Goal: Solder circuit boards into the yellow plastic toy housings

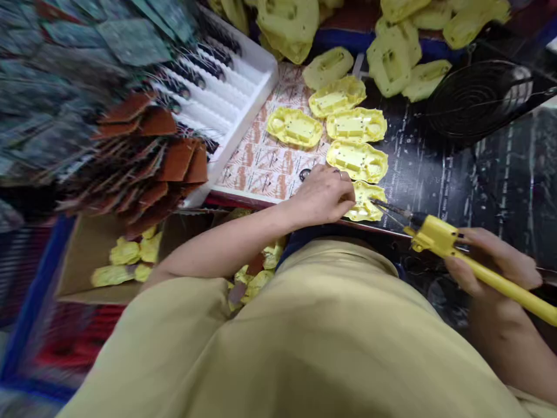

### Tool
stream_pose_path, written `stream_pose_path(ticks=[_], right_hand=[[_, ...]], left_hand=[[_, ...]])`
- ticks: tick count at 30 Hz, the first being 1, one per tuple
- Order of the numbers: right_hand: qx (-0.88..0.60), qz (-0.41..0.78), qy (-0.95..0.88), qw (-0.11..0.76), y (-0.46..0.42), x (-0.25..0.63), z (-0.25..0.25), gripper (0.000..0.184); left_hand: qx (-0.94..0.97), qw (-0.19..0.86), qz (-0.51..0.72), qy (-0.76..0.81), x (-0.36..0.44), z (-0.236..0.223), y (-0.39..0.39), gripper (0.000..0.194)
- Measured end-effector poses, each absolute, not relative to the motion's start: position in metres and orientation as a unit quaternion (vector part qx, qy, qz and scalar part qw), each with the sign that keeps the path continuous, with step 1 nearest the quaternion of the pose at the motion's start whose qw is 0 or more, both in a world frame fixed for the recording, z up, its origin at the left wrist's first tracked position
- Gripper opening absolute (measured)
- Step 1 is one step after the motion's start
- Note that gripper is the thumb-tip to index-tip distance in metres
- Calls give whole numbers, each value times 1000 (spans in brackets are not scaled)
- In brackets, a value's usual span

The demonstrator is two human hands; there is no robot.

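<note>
My left hand (325, 194) rests at the table's front edge, its fingers curled over the left end of a yellow plastic shell (368, 200). Its fingertips are partly hidden, so a small part between them could not be seen. In my right hand (496, 261) is a yellow soldering iron (439, 237), gripped by its body. The metal tip (389, 207) points left and reaches the shell's right half. Behind this shell lie more open shells (357, 161) in a column, insides up. A small round dark part (304, 174) sits beside my left hand.
A white foam tray (243, 116) with dark parts and wires stands at the left. Next to it are stacked brown boards (152, 168) and green bundles (130, 40). Yellow shells (287, 23) pile up at the back. A black coiled stand (474, 98) is at right, a cardboard box (73, 261) below left.
</note>
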State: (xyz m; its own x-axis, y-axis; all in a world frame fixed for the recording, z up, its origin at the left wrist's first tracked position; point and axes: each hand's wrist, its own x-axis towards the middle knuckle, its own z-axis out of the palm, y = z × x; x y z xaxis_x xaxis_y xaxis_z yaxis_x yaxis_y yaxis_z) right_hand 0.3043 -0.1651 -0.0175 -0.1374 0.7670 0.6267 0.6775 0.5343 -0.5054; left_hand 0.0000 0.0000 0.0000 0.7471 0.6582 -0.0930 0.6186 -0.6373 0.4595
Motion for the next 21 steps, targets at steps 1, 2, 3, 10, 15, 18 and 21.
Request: stream_pose_path(ticks=[1,2,3,10,15,18,21], right_hand=[[-476,68,-751,452,-164,305,-21,18],[-473,82,-750,455,-162,305,-24,11],[-469,92,-749,459,-161,305,-26,8],[-484,68,-734,471,-158,303,-28,30],[-424,70,-771,471,-138,298,-24,41],[-361,87,-776,511,-122,297,-23,29],[-345,84,-790,500,-113,298,-21,19]], left_hand=[[906,233,44,350,0,0,0,25],[908,229,47,347,0,-1,1,25],[909,226,50,346,0,-1,1,25],[901,223,75,365,1,-4,6,25],[911,191,56,362,6,-2,5,28],[910,185,39,369,9,0,5,28],[907,181,28,380,10,1,5,28]])
